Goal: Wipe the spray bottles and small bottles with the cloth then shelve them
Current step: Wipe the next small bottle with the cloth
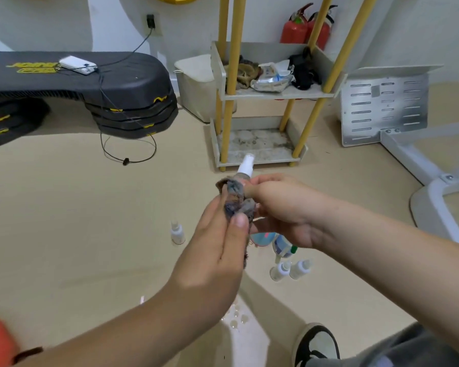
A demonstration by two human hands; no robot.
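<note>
Floor (64,221) open leftward; hands (217,234) (284,207) wrap cloth (236,197) round spray bottle (245,165).

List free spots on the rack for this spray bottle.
Bottom tier: bare between the posts, just stained. Middle tier: crowded with rags, wipes pack, black item. Floor left of the lone bottle is also open; right of it, bottles cluster.

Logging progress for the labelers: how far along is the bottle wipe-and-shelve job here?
Done: nothing shelved; no bottles show on the shelf. In hand: right hand holds a spray bottle, left hand pinches the cloth around it. Left: lone small bottle, small bottle pair and larger bottles wait on the floor.
</note>
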